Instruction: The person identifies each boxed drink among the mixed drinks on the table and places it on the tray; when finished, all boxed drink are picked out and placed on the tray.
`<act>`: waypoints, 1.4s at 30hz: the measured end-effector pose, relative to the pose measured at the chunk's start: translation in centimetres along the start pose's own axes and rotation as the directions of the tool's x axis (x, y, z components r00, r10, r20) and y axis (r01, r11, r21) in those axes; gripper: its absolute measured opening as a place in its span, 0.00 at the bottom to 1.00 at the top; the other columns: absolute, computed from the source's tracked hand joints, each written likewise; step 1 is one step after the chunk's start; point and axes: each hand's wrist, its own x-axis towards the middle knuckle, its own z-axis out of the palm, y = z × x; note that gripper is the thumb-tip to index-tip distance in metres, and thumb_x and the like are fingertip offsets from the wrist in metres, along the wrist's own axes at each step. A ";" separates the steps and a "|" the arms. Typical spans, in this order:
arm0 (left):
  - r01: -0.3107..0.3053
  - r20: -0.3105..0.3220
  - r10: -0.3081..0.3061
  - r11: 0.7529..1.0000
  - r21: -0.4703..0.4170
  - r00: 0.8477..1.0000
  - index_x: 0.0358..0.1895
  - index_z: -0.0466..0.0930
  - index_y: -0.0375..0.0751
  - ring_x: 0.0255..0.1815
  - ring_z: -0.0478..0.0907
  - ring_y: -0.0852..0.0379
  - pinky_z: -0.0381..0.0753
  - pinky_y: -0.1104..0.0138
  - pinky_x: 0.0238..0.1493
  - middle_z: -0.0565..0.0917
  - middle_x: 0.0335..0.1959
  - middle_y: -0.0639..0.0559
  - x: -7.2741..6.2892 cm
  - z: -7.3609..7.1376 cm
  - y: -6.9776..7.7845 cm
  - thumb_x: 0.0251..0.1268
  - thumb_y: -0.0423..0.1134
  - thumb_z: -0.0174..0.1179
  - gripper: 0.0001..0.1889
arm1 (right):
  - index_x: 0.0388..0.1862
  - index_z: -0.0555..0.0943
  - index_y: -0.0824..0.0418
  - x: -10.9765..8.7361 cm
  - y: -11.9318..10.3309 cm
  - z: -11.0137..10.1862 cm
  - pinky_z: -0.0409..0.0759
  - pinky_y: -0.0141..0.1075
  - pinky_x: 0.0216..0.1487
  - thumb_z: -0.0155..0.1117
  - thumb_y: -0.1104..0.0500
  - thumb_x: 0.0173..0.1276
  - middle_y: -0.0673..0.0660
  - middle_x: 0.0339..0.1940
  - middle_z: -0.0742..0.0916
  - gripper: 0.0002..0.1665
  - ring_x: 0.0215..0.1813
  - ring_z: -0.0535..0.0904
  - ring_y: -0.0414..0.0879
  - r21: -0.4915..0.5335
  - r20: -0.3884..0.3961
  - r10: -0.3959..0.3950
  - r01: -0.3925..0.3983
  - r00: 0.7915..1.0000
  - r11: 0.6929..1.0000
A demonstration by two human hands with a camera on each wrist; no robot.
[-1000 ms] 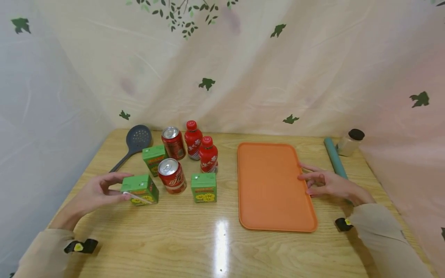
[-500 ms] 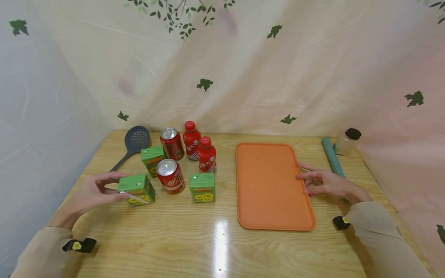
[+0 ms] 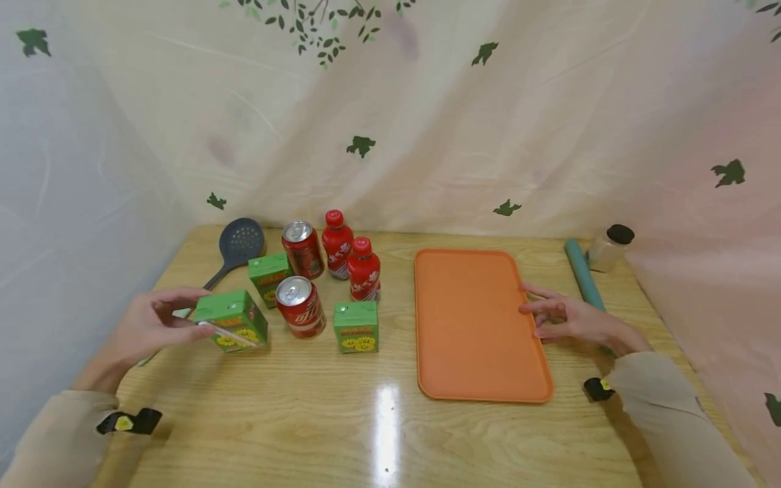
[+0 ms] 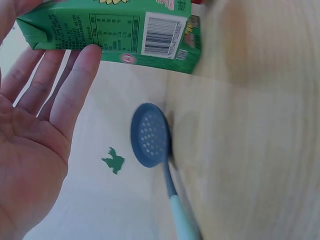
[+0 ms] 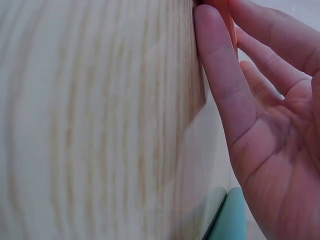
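My left hand point(image 3: 157, 318) grips a green juice carton point(image 3: 228, 315) at its left end, thumb on the front and fingers behind. A white straw slants across the carton's front. In the left wrist view, the barcode side of this juice carton point(image 4: 120, 32) shows above the tabletop, with fingertips along its edge. My right hand point(image 3: 570, 318) pinches the right rim of an orange tray point(image 3: 478, 325) between thumb and fingers. Only a sliver of the tray point(image 5: 227, 17) shows in the right wrist view. The tray lies flat and bare on the table.
Beside the held carton stand a red can point(image 3: 301, 308), another can point(image 3: 303, 251), two red bottles point(image 3: 365, 274) and two more green cartons point(image 3: 356, 332). A skimmer point(image 3: 241, 240) lies behind. At the right are a teal cylinder point(image 3: 584, 274) and a black-lidded jar point(image 3: 610, 249).
My left hand has moved left and slightly up with the juice carton, away from the front can. My right hand stays at the tray's rim.
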 end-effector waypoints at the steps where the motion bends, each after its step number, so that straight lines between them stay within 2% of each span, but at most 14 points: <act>1: -0.014 0.005 0.014 1.000 0.000 1.000 0.53 0.80 0.24 0.35 0.89 0.52 0.87 0.63 0.30 0.88 0.45 0.47 0.1 0.0 0.3 0.51 0.09 0.64 0.23 | 0.70 0.70 0.76 0.0 0.0 0.0 0.84 0.35 0.48 0.66 0.68 0.71 0.61 0.84 0.50 0.31 0.49 0.80 0.48 0.001 -0.001 0.004 -0.004 1.000 1.000; 5: -0.043 0.035 0.043 0.999 0.011 0.998 0.54 0.79 0.24 0.35 0.89 0.51 0.87 0.63 0.31 0.88 0.46 0.46 0.6 -0.3 1.6 0.51 0.09 0.63 0.24 | 0.70 0.70 0.76 -0.1 0.2 0.0 0.85 0.35 0.48 0.66 0.69 0.71 0.74 0.81 0.46 0.31 0.50 0.80 0.46 0.008 0.004 0.012 -0.012 1.000 1.000; 10: -0.079 0.082 0.085 0.994 -0.070 0.993 0.57 0.78 0.23 0.37 0.89 0.49 0.88 0.63 0.33 0.87 0.49 0.45 1.6 -0.8 3.3 0.51 0.06 0.59 0.26 | 0.70 0.70 0.76 -0.1 0.1 -0.2 0.84 0.35 0.49 0.66 0.69 0.71 0.76 0.80 0.46 0.31 0.49 0.80 0.46 -0.002 0.008 0.008 -0.008 1.000 1.000; 12: -0.090 0.085 0.096 0.993 -0.076 0.992 0.57 0.78 0.23 0.36 0.89 0.49 0.87 0.64 0.33 0.88 0.49 0.45 2.1 -1.0 4.1 0.51 0.06 0.58 0.27 | 0.70 0.70 0.75 -0.2 0.0 -0.2 0.85 0.36 0.48 0.66 0.69 0.71 0.76 0.80 0.47 0.31 0.49 0.80 0.46 -0.003 0.009 0.008 -0.008 1.000 1.000; 15: -0.098 0.075 0.101 0.994 -0.049 0.992 0.56 0.78 0.23 0.35 0.89 0.50 0.87 0.65 0.33 0.88 0.48 0.44 2.9 -1.2 5.5 0.50 0.06 0.59 0.26 | 0.70 0.70 0.75 -0.1 0.0 -0.3 0.85 0.36 0.48 0.66 0.69 0.71 0.76 0.80 0.47 0.31 0.49 0.80 0.46 -0.006 0.012 0.011 -0.011 1.000 1.000; 19: -0.066 0.035 0.065 0.997 0.027 0.997 0.55 0.80 0.26 0.34 0.89 0.51 0.87 0.66 0.33 0.89 0.45 0.45 4.2 -1.1 7.9 0.51 0.09 0.62 0.25 | 0.70 0.71 0.75 -0.1 -0.1 -0.4 0.84 0.34 0.48 0.65 0.69 0.71 0.76 0.80 0.46 0.30 0.49 0.80 0.45 0.001 0.010 0.017 -0.017 1.000 1.000; 21: -0.063 0.035 0.062 0.997 0.040 0.997 0.55 0.80 0.25 0.34 0.89 0.50 0.87 0.66 0.33 0.89 0.44 0.44 5.0 -0.9 9.0 0.51 0.09 0.63 0.25 | 0.71 0.70 0.75 0.0 0.0 -0.4 0.84 0.35 0.49 0.65 0.69 0.71 0.76 0.80 0.48 0.31 0.49 0.80 0.46 0.011 0.014 0.019 -0.019 1.000 1.000; 27: -0.069 0.077 0.067 0.997 0.025 0.995 0.55 0.80 0.25 0.38 0.89 0.50 0.87 0.66 0.36 0.89 0.44 0.42 7.7 0.8 12.2 0.51 0.11 0.65 0.25 | 0.72 0.69 0.74 -0.1 0.2 -0.3 0.84 0.36 0.49 0.64 0.69 0.72 0.75 0.80 0.49 0.31 0.50 0.79 0.47 0.015 0.029 0.022 -0.022 0.999 1.000; 32: -0.021 0.043 0.016 0.990 0.137 0.999 0.55 0.82 0.30 0.40 0.88 0.51 0.87 0.65 0.37 0.88 0.44 0.43 9.8 2.7 14.0 0.53 0.18 0.72 0.24 | 0.71 0.70 0.73 -0.1 0.4 -0.1 0.83 0.33 0.50 0.65 0.68 0.72 0.70 0.82 0.48 0.31 0.49 0.80 0.46 0.007 0.009 0.025 -0.025 1.000 1.000; 35: 0.015 0.032 -0.021 0.982 0.190 0.999 0.55 0.83 0.35 0.40 0.87 0.51 0.87 0.65 0.35 0.89 0.45 0.45 11.0 3.9 14.6 0.54 0.23 0.74 0.23 | 0.71 0.70 0.74 -0.2 0.5 -0.1 0.84 0.34 0.49 0.65 0.68 0.72 0.69 0.83 0.47 0.31 0.49 0.80 0.46 0.018 0.006 0.021 -0.021 1.000 1.000; 42: -0.012 0.069 0.003 0.992 0.124 0.998 0.54 0.85 0.37 0.40 0.86 0.51 0.86 0.65 0.31 0.89 0.43 0.45 13.7 6.2 14.8 0.55 0.25 0.74 0.21 | 0.70 0.70 0.76 -0.1 0.6 -0.1 0.85 0.35 0.48 0.65 0.69 0.71 0.66 0.83 0.48 0.30 0.49 0.79 0.45 0.020 -0.003 0.014 -0.014 1.000 1.000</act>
